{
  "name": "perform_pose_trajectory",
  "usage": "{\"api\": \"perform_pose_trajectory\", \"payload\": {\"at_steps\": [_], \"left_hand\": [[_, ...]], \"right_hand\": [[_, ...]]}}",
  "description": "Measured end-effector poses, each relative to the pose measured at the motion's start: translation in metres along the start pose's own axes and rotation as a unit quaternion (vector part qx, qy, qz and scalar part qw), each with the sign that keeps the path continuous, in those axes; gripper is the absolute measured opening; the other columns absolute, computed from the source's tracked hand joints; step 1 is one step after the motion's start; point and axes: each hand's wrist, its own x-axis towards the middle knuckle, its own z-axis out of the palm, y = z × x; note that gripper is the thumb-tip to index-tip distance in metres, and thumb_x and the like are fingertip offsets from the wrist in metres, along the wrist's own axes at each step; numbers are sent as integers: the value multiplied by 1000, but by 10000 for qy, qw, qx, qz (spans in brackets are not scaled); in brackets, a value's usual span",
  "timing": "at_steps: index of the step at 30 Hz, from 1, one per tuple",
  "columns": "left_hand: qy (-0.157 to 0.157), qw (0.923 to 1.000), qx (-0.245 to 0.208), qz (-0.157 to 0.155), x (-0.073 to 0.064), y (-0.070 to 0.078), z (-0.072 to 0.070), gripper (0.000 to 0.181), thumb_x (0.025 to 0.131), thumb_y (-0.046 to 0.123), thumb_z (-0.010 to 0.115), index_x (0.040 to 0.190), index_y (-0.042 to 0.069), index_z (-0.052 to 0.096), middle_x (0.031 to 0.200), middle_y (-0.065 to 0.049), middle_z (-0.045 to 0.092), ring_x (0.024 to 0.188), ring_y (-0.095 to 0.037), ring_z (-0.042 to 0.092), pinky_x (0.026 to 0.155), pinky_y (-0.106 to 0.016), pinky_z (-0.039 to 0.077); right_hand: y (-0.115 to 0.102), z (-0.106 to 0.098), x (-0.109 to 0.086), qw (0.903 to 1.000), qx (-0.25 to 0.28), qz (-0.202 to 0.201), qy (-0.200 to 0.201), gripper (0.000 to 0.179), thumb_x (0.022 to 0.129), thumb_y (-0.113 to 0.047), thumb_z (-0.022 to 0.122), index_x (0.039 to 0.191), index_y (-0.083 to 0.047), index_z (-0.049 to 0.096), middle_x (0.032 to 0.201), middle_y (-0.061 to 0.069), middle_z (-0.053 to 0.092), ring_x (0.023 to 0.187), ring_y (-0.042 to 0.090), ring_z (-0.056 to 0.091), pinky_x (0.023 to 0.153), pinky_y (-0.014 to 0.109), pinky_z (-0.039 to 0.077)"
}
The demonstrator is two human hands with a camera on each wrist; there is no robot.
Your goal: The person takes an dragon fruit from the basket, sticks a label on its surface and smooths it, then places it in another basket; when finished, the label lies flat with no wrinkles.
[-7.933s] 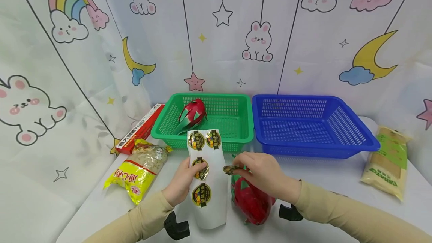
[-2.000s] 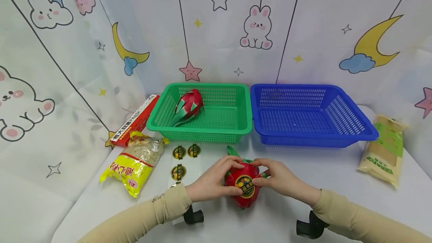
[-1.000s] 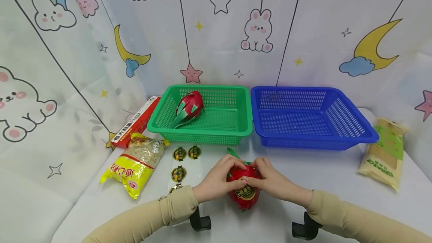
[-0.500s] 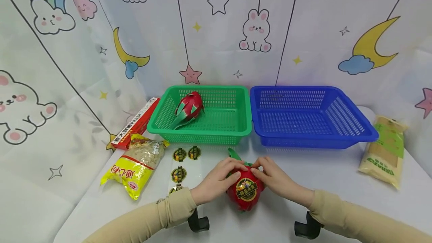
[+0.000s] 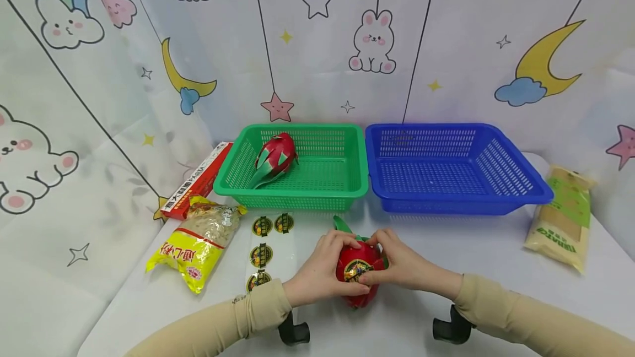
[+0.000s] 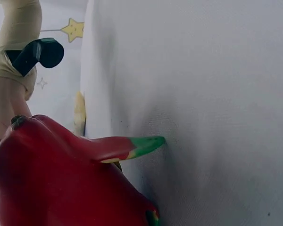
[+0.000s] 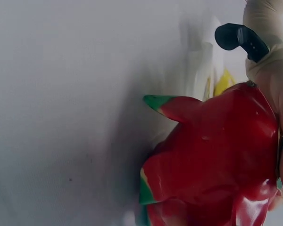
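A red dragon fruit [image 5: 349, 256] with green leaf tips lies on the table between both hands. On its upper side is a round black-and-gold sticker [image 5: 355, 269]. My left hand [image 5: 323, 270] grips the fruit from the left, fingers curled over its far side and thumb across its near side. From the right my right hand [image 5: 401, 264] holds it, its thumb touching the sticker's lower edge. Up close, the fruit [image 6: 61, 179] fills the lower left of the left wrist view, and its red skin [image 7: 217, 146] shows large in the right wrist view.
A sheet of similar stickers [image 5: 279, 252] lies left of the hands. Behind stand a green basket [image 5: 297, 200] holding another dragon fruit [image 5: 276, 154], and a blue basket [image 5: 461, 206]. Yellow pasta bag [image 5: 198, 244] and red pasta box [image 5: 197, 182] lie left; a beige-green packet [image 5: 563, 216] lies right.
Earlier the left hand held the sticker sheet and the right a peeled sticker; now the sheet lies down and the sticker is on the fruit. Lately the thumbs shift over the sticker.
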Motion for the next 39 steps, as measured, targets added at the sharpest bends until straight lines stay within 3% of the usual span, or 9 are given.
{"api": "perform_pose_trajectory", "payload": {"at_steps": [8, 16, 24, 27, 33, 36, 39], "left_hand": [[-235, 9995, -206, 2, -2, -2, -3, 60, 73, 38, 77, 118, 17, 44, 132, -2, 36, 122, -19, 34, 93, -30, 43], [-724, 9971, -131, 191, -3, -2, -16, 57, 79, 33, 72, 126, 18, 42, 137, -2, 32, 127, -18, 28, 99, -37, 40], [-1128, 9931, -54, 328, -3, -6, -24, 55, 85, 23, 67, 132, 17, 39, 143, -4, 25, 129, -19, 25, 102, -37, 37], [-1347, 9904, -19, 298, -3, -8, -27, 55, 87, 18, 64, 134, 17, 36, 146, -4, 21, 132, -18, 22, 105, -37, 35], [-1754, 9840, -96, 288, -5, -11, -31, 60, 88, 21, 62, 139, 20, 31, 149, -2, 16, 134, -18, 18, 108, -36, 31], [-1679, 9852, -204, 266, -6, -12, -30, 60, 87, 28, 63, 138, 22, 33, 149, -1, 17, 134, -18, 18, 108, -36, 31], [-1535, 9877, -203, 237, -6, -12, -28, 57, 88, 31, 62, 138, 23, 34, 148, 0, 18, 133, -16, 19, 107, -36, 31]], "right_hand": [[1, -6, 4, 9987, 90, -457, -208, 55, 67, -30, 82, 100, -2, 49, 94, 10, 47, 77, 16, 45, 61, 21, 42], [0, -13, 7, 9975, 137, -495, -491, 53, 68, -25, 81, 105, -4, 49, 100, 7, 55, 79, 12, 48, 62, 23, 45], [6, -14, 7, 9888, 1042, -569, -903, 43, 77, -7, 72, 110, 1, 45, 109, 19, 53, 69, 9, 59, 55, 29, 55], [7, -17, 7, 9880, 1007, -525, -1043, 36, 82, -3, 66, 113, 1, 46, 107, 20, 54, 67, 12, 61, 56, 31, 55], [4, -21, 8, 9916, 453, -539, -1087, 38, 84, -23, 67, 111, -2, 50, 105, 12, 56, 70, 10, 56, 56, 27, 52], [0, -17, 8, 9945, 221, -546, -870, 45, 79, -31, 71, 108, -3, 50, 94, 7, 57, 65, 8, 51, 53, 24, 47], [-1, -14, 8, 9955, 325, -493, -747, 47, 78, -30, 73, 105, -1, 48, 86, 6, 56, 58, 6, 50, 49, 25, 48]]}}
